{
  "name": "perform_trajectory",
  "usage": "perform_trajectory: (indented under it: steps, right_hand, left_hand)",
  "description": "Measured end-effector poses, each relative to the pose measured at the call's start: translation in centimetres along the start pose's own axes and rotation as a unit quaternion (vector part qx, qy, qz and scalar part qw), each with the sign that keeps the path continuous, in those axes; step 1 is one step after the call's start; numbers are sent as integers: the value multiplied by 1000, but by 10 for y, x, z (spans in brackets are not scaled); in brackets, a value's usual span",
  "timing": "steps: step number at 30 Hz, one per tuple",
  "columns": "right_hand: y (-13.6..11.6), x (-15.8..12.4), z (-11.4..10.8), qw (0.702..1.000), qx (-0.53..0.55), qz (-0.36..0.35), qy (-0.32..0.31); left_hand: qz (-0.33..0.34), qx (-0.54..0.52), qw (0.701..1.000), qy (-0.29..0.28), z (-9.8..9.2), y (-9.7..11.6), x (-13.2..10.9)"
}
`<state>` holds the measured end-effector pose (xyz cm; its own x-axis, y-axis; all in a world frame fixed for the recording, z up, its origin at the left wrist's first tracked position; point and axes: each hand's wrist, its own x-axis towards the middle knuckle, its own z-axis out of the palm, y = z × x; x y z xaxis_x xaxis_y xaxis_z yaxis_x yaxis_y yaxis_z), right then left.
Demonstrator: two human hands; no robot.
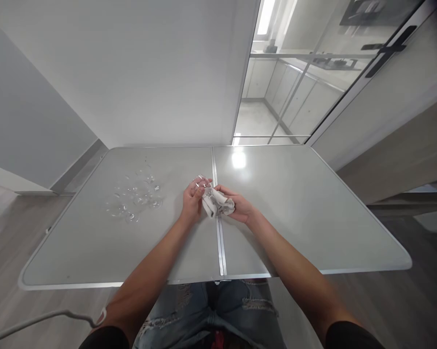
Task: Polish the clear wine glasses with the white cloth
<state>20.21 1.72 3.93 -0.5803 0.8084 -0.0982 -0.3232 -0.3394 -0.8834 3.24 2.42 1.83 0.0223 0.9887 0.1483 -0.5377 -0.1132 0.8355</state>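
Note:
Over the middle seam of the folding table (276,218), my two hands are close together. A clear, rounded, see-through piece (201,181), like a small glass or plastic cup, is gripped by my left hand (193,198). Bunched in my right hand (240,206) is a whitish-grey cloth (218,202), pressed against the clear piece. The cloth hides part of that piece and some of my right fingers. On the table's left half lies a cluster of several similar transparent pieces (138,196); their exact kind is hard to make out.
A pale wall (160,72) borders the table's far edge. At the right back stands a glass-paned door (294,92) with a black handle (391,51), and a kitchen shows through it. A grey cable (54,315) reaches my left forearm.

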Motion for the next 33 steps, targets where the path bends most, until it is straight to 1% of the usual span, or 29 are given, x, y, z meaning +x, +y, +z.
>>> perform_trajectory:
  steps: [2, 3, 4, 6, 7, 8, 9, 10, 12, 13, 14, 15, 16, 17, 18, 19, 20, 21, 23, 24, 25, 26, 27, 28, 29, 30, 31, 32, 33]
  right_hand:
    - [3, 0, -2, 990, -123, -49, 38]
    - [6, 0, -3, 973, -202, -87, 72]
    - [8, 1, -3, 944, -282, -129, 110]
    - [12, 2, -2, 873, -411, -198, 170]
    - [14, 2, -1, 849, -444, -215, 188]
    - [15, 3, 0, 845, -449, -217, 195]
    - [15, 3, 1, 861, -424, -203, 192]
    - [14, 4, 1, 895, -372, -174, 173]
    - [11, 5, -1, 969, -211, -85, 96]
    - [9, 5, -2, 990, -128, -39, 49]
    - [7, 5, -4, 998, -61, -2, 10]
    - [4, 5, -5, 999, -21, 20, -14]
    - [2, 4, -7, 999, -9, 26, -17]
    - [1, 3, -8, 1000, -25, 13, 2]
    - [0, 3, -8, 997, -69, -14, 34]
    - [0, 2, -8, 987, -139, -50, 70]
    - [1, 1, -8, 963, -229, -93, 107]
    - [2, 1, -7, 923, -330, -139, 140]
    - [8, 1, -4, 809, -518, -213, 181]
    - [11, 1, -2, 754, -583, -236, 191]
    - [14, 2, 0, 713, -624, -250, 199]
    - [17, 2, 2, 695, -640, -255, 203]
    - [18, 3, 3, 702, -634, -252, 205]
    - [18, 4, 4, 732, -603, -241, 204]
    - [17, 4, 4, 781, -549, -223, 198]
    - [14, 4, 3, 841, -472, -196, 180]
    - [11, 4, 1, 901, -377, -158, 147]
    - [8, 4, -1, 950, -274, -113, 101]
    - [5, 4, -4, 980, -178, -70, 50]
  left_hand:
    - [28, 19, 999, 12, 2, 0, -1]
    - [42, 31, 999, 18, 3, 0, -2]
    - [53, 42, 997, 23, 4, 0, -2]
    - [62, 55, 996, 26, 4, 0, -2]
    - [60, 54, 996, 26, 4, 0, -2]
    - [55, 48, 997, 27, 3, -1, -2]
    - [46, 36, 998, 28, 2, -1, -1]
    - [34, 21, 999, 25, 1, -1, -1]
    - [6, -4, 1000, 2, -2, -2, -1]
    - [-6, -12, 1000, -15, -2, -2, 0]
    - [-13, -16, 999, -32, -3, -2, 0]
    - [-14, -15, 999, -43, -3, -2, 0]
    - [-8, -10, 999, -44, -3, -3, 0]
    - [2, -1, 999, -37, -2, -3, 0]
    - [14, 11, 1000, -25, -1, -3, 0]
    - [25, 27, 999, -9, 0, -3, 0]
    - [35, 46, 998, 6, 1, -4, 1]
    - [41, 66, 997, 18, 2, -4, 1]
    - [49, 93, 994, 34, 3, -3, 1]
    - [53, 99, 993, 39, 4, -3, 1]
    - [57, 100, 992, 43, 5, -3, 1]
    - [59, 98, 992, 50, 5, -3, 1]
    - [59, 92, 992, 57, 4, -3, 1]
    - [56, 85, 993, 63, 4, -4, 2]
    - [49, 74, 994, 64, 3, -4, 2]
    - [39, 59, 996, 57, 2, -5, 2]
    - [29, 43, 998, 41, 1, -5, 3]
    - [20, 28, 999, 20, 0, -5, 3]
    - [12, 17, 1000, -2, -1, -5, 3]
